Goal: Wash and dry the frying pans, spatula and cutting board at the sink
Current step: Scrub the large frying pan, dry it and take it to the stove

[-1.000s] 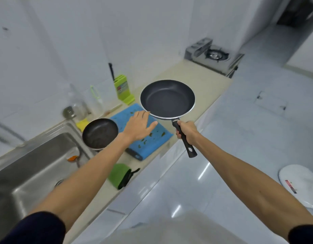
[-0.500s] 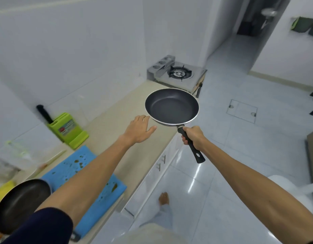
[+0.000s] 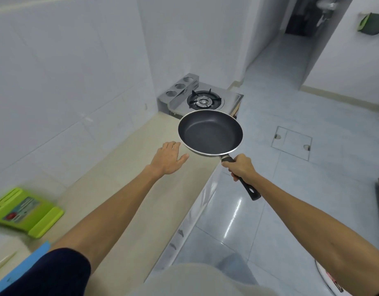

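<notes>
Our right hand (image 3: 240, 167) grips the pan (image 3: 210, 133) by its handle, fingers curled round it, while our left hand (image 3: 168, 159) hovers beside it, fingers loosely spread.

White tiled walls (image 3: 66, 71), glossy floor (image 3: 291, 199), beige counter (image 3: 124, 189).

The beige counter (image 3: 124, 189) carries a green knife block (image 3: 24, 212), a blue cutting board (image 3: 38, 252) and a gas stove (image 3: 202, 100).

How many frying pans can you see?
1. The pan is held up by the right hand, over the counter edge near the stove. Others may be outside the view.
</notes>
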Demonstrator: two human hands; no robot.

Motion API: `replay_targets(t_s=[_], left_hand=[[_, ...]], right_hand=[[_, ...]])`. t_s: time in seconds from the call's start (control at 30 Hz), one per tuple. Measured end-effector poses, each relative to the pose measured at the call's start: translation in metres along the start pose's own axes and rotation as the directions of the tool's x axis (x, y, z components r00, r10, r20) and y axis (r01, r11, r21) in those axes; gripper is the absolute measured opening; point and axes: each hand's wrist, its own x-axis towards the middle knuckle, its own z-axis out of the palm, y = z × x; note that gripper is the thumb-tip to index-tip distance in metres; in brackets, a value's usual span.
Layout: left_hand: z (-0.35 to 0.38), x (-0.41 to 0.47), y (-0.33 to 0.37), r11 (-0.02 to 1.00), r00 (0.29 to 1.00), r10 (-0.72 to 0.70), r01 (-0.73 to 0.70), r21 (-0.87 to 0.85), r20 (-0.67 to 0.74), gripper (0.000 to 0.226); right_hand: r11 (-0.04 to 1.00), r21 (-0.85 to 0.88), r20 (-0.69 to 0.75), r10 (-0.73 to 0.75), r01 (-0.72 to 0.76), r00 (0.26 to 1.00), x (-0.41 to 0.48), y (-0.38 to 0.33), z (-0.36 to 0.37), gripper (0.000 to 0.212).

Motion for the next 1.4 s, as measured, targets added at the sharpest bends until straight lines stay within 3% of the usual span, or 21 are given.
replay_targets(t_s=[0.3, 0.6, 1.07, 1.4], left_hand=[[0.025, 0.156, 0.058, 0.99, 0.991, -0.133, 0.133, -0.039, -0.001, 0.067], [0.036, 0.282, 0.119, 0.95, 0.954, -0.298, 0.298, -0.099, 0.009, 0.069], [0.035, 0.433, 0.093, 0.857, 0.867, -0.499, 0.495, -0.141, 0.011, 0.07], [0.073, 0.496, 0.086, 0.771, 0.793, -0.592, 0.609, -0.187, 0.143, 0.083]], right_hand=[[0.98, -0.174, 0.067, -0.085, 0.095, 0.994, 0.188, -0.009, -0.076, 0.027], [0.894, -0.381, 0.194, -0.17, 0.234, 0.966, 0.352, -0.033, -0.151, 0.027], [0.87, -0.36, 0.313, -0.23, 0.339, 0.922, 0.563, -0.082, -0.122, 0.04], [0.866, -0.328, 0.396, -0.235, 0.376, 0.888, 0.646, -0.1, -0.096, 0.037]])
